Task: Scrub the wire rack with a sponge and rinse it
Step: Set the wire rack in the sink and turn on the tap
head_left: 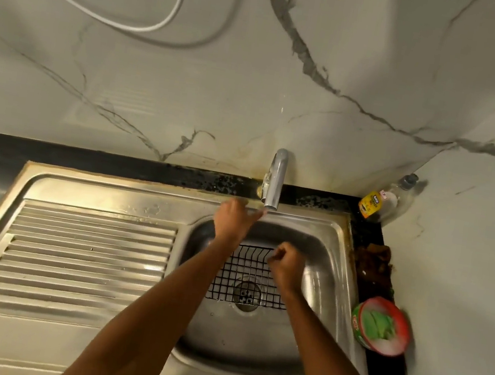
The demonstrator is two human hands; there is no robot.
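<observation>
Wire rack [246,275] in the sink [321,262] basin over the drain [247,295], drainboard [81,262] left of the basin, tap [276,180] behind it, bottle [386,198] in the back right corner, tub [381,326] on the desk [370,234] right of the sink

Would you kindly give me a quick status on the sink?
Left hand open, reaching toward tap. Right hand gripping wire rack edge, rack in sink basin. No water visible.

Clear bottle [387,199] with yellow label in the corner — red-rimmed tub [381,325] on the dark bench [367,234] beside the wall.
</observation>
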